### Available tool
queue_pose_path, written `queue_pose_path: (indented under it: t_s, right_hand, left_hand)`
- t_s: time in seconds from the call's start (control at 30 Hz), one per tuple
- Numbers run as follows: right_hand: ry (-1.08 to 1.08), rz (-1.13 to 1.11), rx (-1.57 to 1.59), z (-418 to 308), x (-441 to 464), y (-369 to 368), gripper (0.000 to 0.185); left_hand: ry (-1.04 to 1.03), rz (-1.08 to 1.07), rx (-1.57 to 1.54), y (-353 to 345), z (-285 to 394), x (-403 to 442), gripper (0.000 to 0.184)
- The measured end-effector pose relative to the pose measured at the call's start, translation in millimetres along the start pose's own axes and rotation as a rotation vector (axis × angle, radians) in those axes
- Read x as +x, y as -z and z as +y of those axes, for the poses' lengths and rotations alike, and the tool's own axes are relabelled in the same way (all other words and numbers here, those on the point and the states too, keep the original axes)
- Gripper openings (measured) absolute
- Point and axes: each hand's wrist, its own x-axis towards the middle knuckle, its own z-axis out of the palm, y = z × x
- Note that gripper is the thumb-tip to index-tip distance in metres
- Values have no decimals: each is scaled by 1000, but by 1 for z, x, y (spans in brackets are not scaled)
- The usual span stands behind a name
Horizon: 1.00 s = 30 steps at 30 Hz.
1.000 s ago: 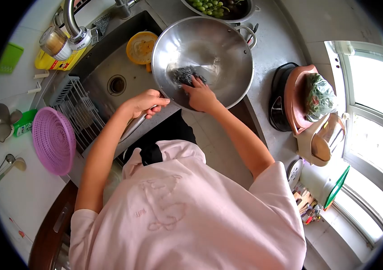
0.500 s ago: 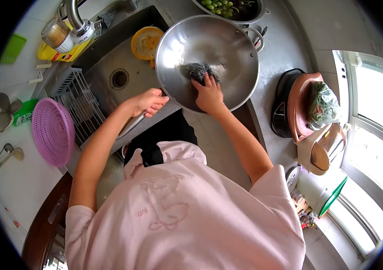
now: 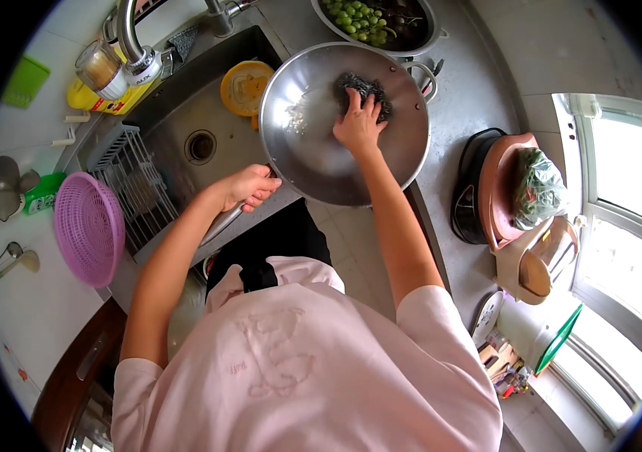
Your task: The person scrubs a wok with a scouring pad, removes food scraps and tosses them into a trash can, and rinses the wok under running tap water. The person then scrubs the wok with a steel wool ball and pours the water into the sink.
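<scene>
A large steel wok [image 3: 310,158] sits tilted over the counter's front edge and the sink's right side. My left hand [image 3: 246,187] is closed around its long handle [image 3: 220,226], near the pan. Inside the wok, my right hand [image 3: 359,129] presses a dark steel wool scrubber [image 3: 350,81] against the upper right inner wall, fingers curved over it. My palm hides part of the scrubber. A small patch of pale suds or wet shine shows on the wok's left inner side.
Left of the wok is the sink [image 3: 166,139], holding a yellow bowl [image 3: 242,79]. A drying rack [image 3: 136,181] and purple basket [image 3: 87,218] stand at left. Behind the wok lies a basin of green grapes [image 3: 366,22]. A black-and-brown pot [image 3: 487,184] stands right.
My right hand and the scrubber have moved up and slightly right across the wok's inside. The wok has shifted slightly downward in view. My left hand keeps hold of the handle.
</scene>
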Motion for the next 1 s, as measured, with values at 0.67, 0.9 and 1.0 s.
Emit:
queue_pose_path:
  t_s: [0.67, 0.9, 1.0]
  right_hand:
    - [218, -357, 10, 31, -102, 39, 17]
    - [228, -177, -132, 56, -82, 35, 15]
    - [205, -197, -139, 52, -83, 34, 17]
  left_hand:
    - [8, 57, -59, -9, 3, 3, 33]
    - [-22, 101, 14, -10, -1, 6, 43]
    - [-23, 107, 6, -10, -2, 7, 43]
